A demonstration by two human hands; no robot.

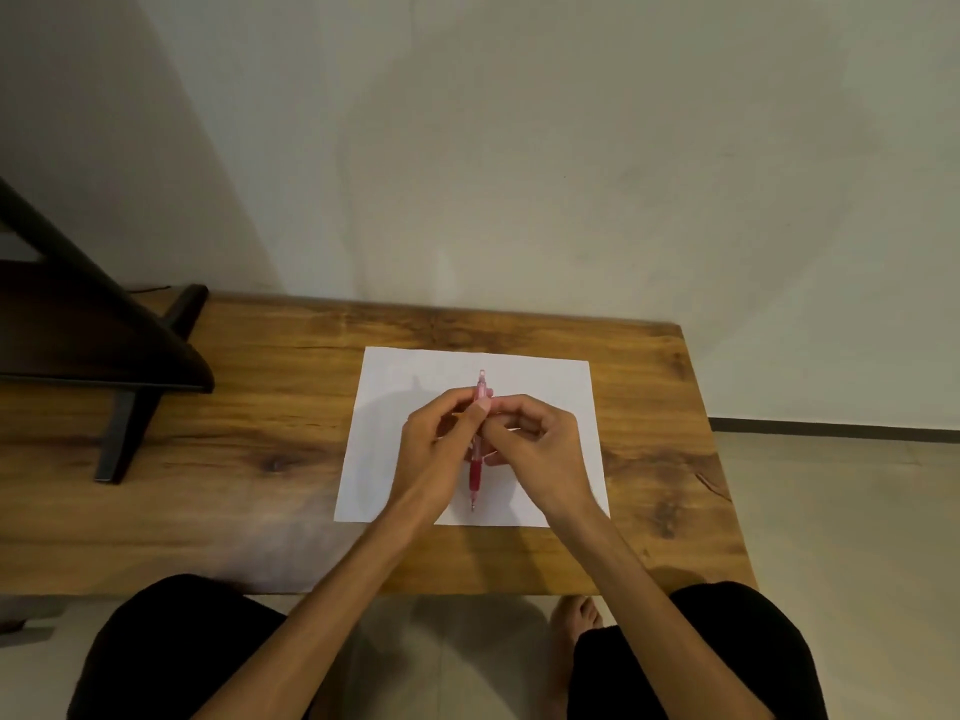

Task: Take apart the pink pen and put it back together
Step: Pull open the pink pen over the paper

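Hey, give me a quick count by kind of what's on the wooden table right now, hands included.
Pens: 1, the pink pen, held by both hands
Paper sheets: 1, the white sheet
Dark stands: 1, the dark stand at the table's left end
Hands: 2, left hand, right hand
Total: 5

Both my forearms extend forward and converge toward the centre. My left hand (436, 439) is curled, its fingers closed around the pink pen (476, 462) from the left side. My right hand (535, 444) is curled likewise, knuckles up, pinching the same barrel from the right. The fingertips of both hands meet at the barrel's upper part. Both wrists are straight and bare.
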